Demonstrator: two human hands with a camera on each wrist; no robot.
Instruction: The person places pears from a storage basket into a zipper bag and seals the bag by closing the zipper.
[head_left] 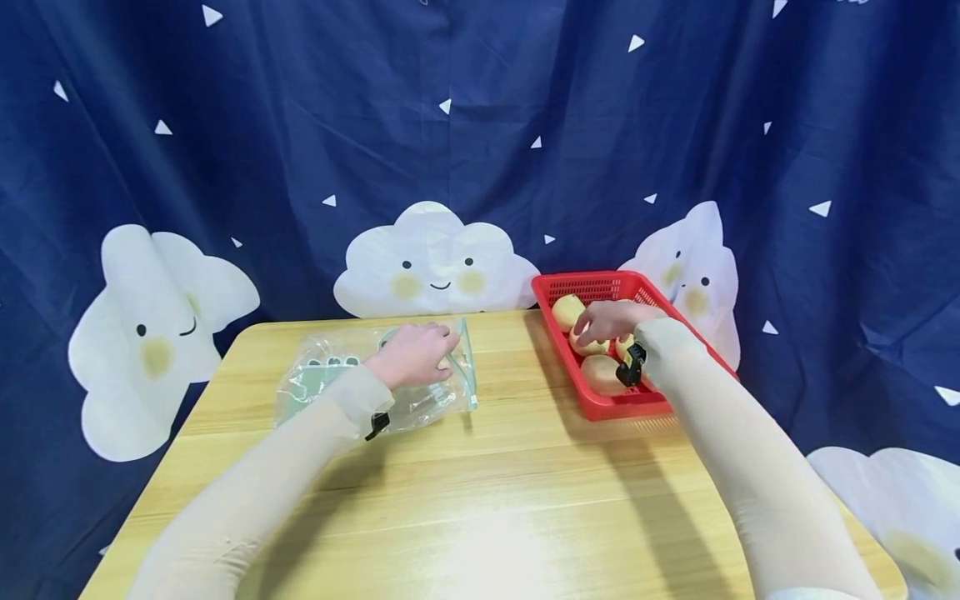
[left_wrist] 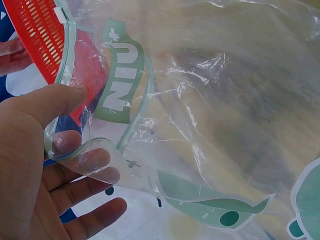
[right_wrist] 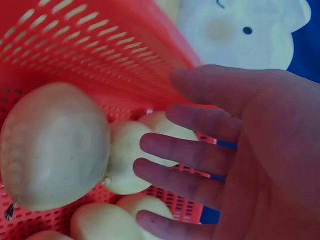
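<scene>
A clear zip bag with green print lies on the table at the left. My left hand is at its opening, and in the left wrist view the thumb and fingers hold the zip edge of the bag, some fingers showing through the film. On the right, a red plastic basket contains several pale yellow round fruits. My right hand reaches over them. In the right wrist view its fingers are extended and spread, grasping nothing, beside a large fruit with a dark stem stub.
The wooden table carries both bag and basket. Perforated walls rise around the fruits. Behind the table hangs a dark blue curtain printed with white clouds, close to the back edge.
</scene>
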